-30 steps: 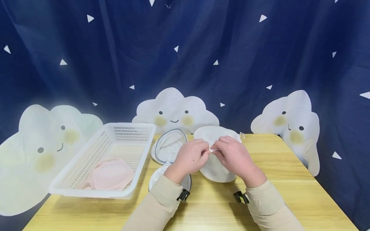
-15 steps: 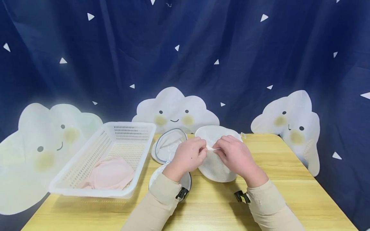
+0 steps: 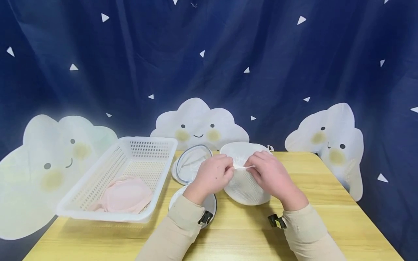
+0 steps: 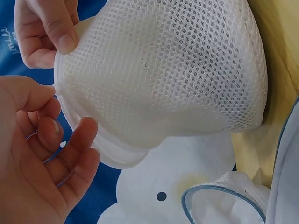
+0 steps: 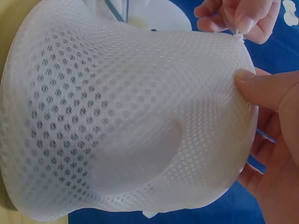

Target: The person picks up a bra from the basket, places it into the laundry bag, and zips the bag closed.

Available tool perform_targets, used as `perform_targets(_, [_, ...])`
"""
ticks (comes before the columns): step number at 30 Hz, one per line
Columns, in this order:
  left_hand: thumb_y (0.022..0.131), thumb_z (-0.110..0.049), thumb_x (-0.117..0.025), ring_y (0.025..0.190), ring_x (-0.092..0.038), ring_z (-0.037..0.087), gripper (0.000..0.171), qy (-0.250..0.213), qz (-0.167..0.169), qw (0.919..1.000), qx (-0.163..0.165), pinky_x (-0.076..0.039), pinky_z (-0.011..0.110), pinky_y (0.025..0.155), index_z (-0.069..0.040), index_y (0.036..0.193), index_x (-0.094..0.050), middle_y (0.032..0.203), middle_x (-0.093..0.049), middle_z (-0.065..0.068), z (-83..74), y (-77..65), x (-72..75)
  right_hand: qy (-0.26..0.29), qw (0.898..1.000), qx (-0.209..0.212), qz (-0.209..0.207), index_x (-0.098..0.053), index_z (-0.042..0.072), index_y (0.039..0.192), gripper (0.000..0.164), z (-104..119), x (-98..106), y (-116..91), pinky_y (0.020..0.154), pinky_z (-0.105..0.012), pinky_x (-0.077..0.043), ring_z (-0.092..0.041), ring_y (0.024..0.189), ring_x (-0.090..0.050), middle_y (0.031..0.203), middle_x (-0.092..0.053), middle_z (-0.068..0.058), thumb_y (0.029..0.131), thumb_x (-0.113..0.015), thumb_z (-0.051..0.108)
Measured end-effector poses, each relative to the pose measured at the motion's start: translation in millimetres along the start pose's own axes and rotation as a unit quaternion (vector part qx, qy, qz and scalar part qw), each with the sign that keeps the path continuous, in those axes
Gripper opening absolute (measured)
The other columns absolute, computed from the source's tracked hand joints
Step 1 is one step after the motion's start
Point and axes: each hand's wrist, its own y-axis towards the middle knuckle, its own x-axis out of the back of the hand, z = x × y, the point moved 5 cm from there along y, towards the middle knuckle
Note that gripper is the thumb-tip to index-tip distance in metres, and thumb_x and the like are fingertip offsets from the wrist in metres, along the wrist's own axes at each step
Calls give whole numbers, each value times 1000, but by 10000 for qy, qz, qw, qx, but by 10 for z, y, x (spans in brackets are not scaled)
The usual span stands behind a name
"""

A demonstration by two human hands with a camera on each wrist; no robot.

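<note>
A white mesh laundry bag [image 3: 246, 186], domed and zipped along its rim, stands at the middle of the table between the hands. My left hand [image 3: 213, 175] pinches a small white zipper pull [image 5: 239, 35] at the bag's rim with thumb and index finger, its other fingers loosely bent. With its thumb on the mesh and fingers behind, my right hand [image 3: 269, 175] grips the rim a short way along. A pale rounded shape [image 5: 145, 154] shows through the mesh in the right wrist view. The far side of the bag is hidden.
A white plastic basket [image 3: 160, 192] at the left holds a pale pink bra [image 3: 125, 195]. Beside it lies a second white mesh bag [image 3: 192, 163], unzipped, with blue-grey edging, partly under the left forearm. The wooden table's [image 3: 326, 224] back edge meets a blue curtain [image 3: 209, 43].
My right hand has slid right along the rim, away from the left hand, so more of the white zipper seam shows between them. The left hand has shifted slightly left.
</note>
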Motion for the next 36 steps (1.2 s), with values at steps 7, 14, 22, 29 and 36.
perform_targets(7, [87, -19, -60, 65, -44, 12, 27, 67, -38, 9998, -169, -36, 27, 56, -22, 68, -42, 68, -42, -7, -82, 8, -7, -101, 9999, 16, -114, -66, 13, 87, 24, -46, 8, -7, 83, -41, -46, -23, 86, -58, 88, -64, 2, 77, -77, -5])
perform_targets(14, [88, -20, -61, 65, -44, 12, 27, 79, -22, 9999, -64, -36, 27, 56, -22, 68, -43, 68, -41, -8, -104, 13, -15, -192, 9998, -17, 43, -66, 14, 91, 25, -25, -15, 1, 84, -40, -46, -23, 88, -58, 90, -64, 3, 76, -80, -1])
perform_targets(22, [89, -22, -61, 65, -46, 11, 25, -51, 55, 9999, 69, -37, 26, 58, -23, 68, -48, 67, -43, -10, -135, 4, -16, -182, 9996, 168, 135, -69, 14, 98, 28, 95, -74, 17, 83, -38, -49, -22, 91, -59, 94, -64, 3, 77, -83, 4])
perform_targets(29, [89, -23, -63, 63, -45, 10, 27, -54, -69, 10000, 33, -37, 25, 56, -23, 67, -47, 66, -42, -10, -136, -4, -31, -273, 9996, 116, 36, -72, 15, 94, 23, 115, -90, 23, 82, -36, -49, -21, 87, -59, 91, -64, 4, 77, -84, 5])
perform_targets(36, [90, -22, -62, 64, -46, 9, 26, -94, -60, 9999, 3, -37, 25, 58, -23, 68, -48, 67, -43, -10, -135, -16, -50, -362, 9991, 206, -45, -72, 15, 90, 16, 142, -92, 9, 77, -35, -48, -19, 82, -58, 86, -63, 5, 80, -84, 12])
